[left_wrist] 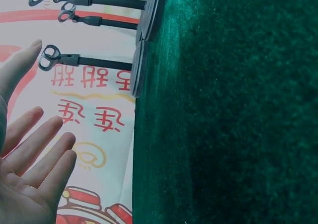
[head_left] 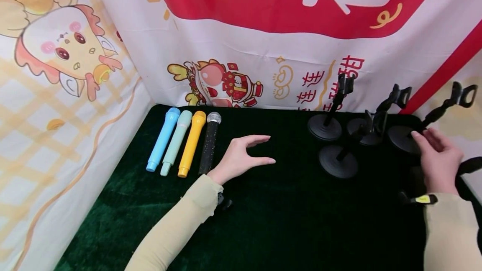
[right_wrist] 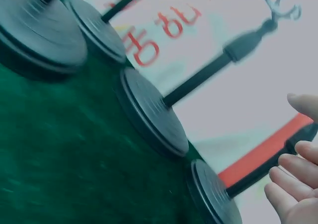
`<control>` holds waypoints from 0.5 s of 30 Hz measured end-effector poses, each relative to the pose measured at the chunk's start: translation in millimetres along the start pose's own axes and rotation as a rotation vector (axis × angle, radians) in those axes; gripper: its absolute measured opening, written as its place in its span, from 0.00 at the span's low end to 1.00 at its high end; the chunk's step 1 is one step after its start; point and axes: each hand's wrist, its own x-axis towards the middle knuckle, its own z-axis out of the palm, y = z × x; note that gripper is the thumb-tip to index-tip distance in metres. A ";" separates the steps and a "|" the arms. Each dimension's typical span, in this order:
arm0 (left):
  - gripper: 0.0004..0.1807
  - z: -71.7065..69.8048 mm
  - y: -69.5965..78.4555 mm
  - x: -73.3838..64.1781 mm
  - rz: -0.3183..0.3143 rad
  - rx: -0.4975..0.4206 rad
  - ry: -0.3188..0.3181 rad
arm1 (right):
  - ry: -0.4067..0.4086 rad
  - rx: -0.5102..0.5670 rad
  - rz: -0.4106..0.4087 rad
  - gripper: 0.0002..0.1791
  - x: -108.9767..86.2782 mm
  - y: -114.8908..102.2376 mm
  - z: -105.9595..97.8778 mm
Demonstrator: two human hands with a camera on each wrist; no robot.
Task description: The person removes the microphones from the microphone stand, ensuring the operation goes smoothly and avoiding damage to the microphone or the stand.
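My left hand [head_left: 241, 156] hovers over the dark green cloth with thumb and fingers spread apart, holding nothing. Just left of it lies a black microphone [head_left: 210, 143] with a silver head, partly covered by the wrist. My right hand [head_left: 439, 160] is at the far right, beside a black microphone stand [head_left: 403, 139] with a round base and a clip on top. In the right wrist view, its fingers [right_wrist: 293, 177] are loosely extended near that stand's pole [right_wrist: 256, 174]; whether they touch it I cannot tell. Another stand [head_left: 470, 165] is partly hidden behind this hand.
Yellow [head_left: 192, 143], pale green [head_left: 176, 142] and blue [head_left: 163, 139] microphones lie in a row at the left. More black stands, one at the back [head_left: 325, 127], one behind centre [head_left: 370, 138] and one in front [head_left: 339, 162], stand upright. Printed cloth [head_left: 241, 37] hangs behind.
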 end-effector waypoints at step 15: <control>0.32 1.8 1.9 2.0 0.025 -0.016 -0.006 | 0.010 -0.273 -0.052 0.31 -59.4 5.2 -26.4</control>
